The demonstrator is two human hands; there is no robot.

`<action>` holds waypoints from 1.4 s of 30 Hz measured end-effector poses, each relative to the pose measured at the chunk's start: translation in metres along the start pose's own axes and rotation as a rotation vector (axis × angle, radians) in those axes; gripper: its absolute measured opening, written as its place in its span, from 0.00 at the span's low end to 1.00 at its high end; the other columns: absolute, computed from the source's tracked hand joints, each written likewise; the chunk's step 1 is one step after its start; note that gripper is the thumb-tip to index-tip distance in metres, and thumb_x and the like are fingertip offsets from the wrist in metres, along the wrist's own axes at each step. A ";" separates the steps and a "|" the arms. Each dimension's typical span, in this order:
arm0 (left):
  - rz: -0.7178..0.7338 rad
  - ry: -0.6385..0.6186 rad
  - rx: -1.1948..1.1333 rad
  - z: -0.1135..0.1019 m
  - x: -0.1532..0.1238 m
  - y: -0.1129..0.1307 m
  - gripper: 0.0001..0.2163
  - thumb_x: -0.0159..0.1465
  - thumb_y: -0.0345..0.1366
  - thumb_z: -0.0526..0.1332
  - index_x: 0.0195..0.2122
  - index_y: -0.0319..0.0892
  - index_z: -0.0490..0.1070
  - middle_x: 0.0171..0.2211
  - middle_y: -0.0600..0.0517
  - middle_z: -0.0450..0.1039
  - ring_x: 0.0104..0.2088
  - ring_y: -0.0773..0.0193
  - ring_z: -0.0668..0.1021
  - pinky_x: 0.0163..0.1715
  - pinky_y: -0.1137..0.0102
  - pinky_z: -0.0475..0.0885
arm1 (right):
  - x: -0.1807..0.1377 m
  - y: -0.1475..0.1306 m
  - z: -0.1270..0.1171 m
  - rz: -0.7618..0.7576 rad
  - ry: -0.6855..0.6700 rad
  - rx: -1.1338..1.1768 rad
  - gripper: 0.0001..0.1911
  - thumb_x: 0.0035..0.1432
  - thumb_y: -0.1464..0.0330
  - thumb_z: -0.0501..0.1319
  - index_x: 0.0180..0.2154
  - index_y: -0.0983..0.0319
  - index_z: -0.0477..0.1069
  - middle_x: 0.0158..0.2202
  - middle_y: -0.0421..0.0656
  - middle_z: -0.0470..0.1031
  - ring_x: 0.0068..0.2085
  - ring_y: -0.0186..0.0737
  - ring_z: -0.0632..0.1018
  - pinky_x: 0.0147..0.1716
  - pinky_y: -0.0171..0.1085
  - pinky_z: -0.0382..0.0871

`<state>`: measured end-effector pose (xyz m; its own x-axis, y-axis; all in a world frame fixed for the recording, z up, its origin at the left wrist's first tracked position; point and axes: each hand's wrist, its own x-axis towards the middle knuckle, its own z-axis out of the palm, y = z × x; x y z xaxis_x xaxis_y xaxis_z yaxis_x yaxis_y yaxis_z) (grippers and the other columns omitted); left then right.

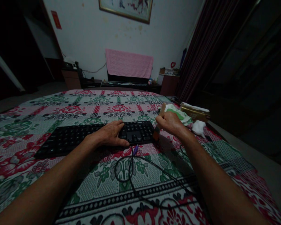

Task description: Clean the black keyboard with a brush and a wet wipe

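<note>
A black keyboard (70,137) lies at a slant on the patterned cloth. My left hand (111,134) is laid across it, fingers at the far edge and thumb at the near edge, gripping it. My right hand (170,121) is closed around the wooden handle of a flat paintbrush (156,132). The brush points down, its reddish-brown bristles at the keyboard's right end; I cannot tell whether they touch it. A black cable (131,175) with a purple plug (135,150) lies looped on the cloth in front of the keyboard.
Beyond my right hand are a green and white packet (180,115), a gold box (194,112) and crumpled white tissue (198,128). The flowered cloth (93,109) covers the table. A pink towel (128,62) hangs over a screen by the far wall.
</note>
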<state>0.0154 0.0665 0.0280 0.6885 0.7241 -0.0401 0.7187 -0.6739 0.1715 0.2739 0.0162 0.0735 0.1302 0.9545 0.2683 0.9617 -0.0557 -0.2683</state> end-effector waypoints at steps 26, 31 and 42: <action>0.024 0.024 0.015 0.001 0.001 -0.001 0.42 0.50 0.65 0.55 0.56 0.36 0.62 0.59 0.39 0.58 0.58 0.46 0.64 0.56 0.62 0.61 | -0.001 -0.003 0.029 -0.022 0.161 0.135 0.20 0.57 0.65 0.53 0.19 0.67 0.74 0.20 0.50 0.75 0.23 0.39 0.75 0.24 0.33 0.60; 0.031 0.028 0.012 0.002 0.002 -0.001 0.42 0.49 0.65 0.55 0.56 0.37 0.62 0.57 0.39 0.60 0.57 0.47 0.65 0.56 0.62 0.61 | -0.002 -0.007 0.020 -0.013 0.110 0.053 0.20 0.57 0.65 0.51 0.24 0.69 0.76 0.20 0.49 0.74 0.22 0.39 0.72 0.23 0.35 0.57; 0.017 0.028 -0.007 0.000 0.000 0.000 0.40 0.49 0.64 0.56 0.55 0.40 0.64 0.55 0.41 0.63 0.57 0.46 0.65 0.54 0.61 0.62 | -0.003 -0.006 0.010 -0.065 -0.051 0.074 0.17 0.54 0.68 0.51 0.20 0.67 0.72 0.19 0.47 0.72 0.20 0.35 0.68 0.22 0.34 0.55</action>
<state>0.0155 0.0664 0.0279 0.6976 0.7164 -0.0095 0.7061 -0.6851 0.1792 0.2658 0.0164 0.0653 0.0543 0.9692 0.2403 0.9471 0.0263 -0.3198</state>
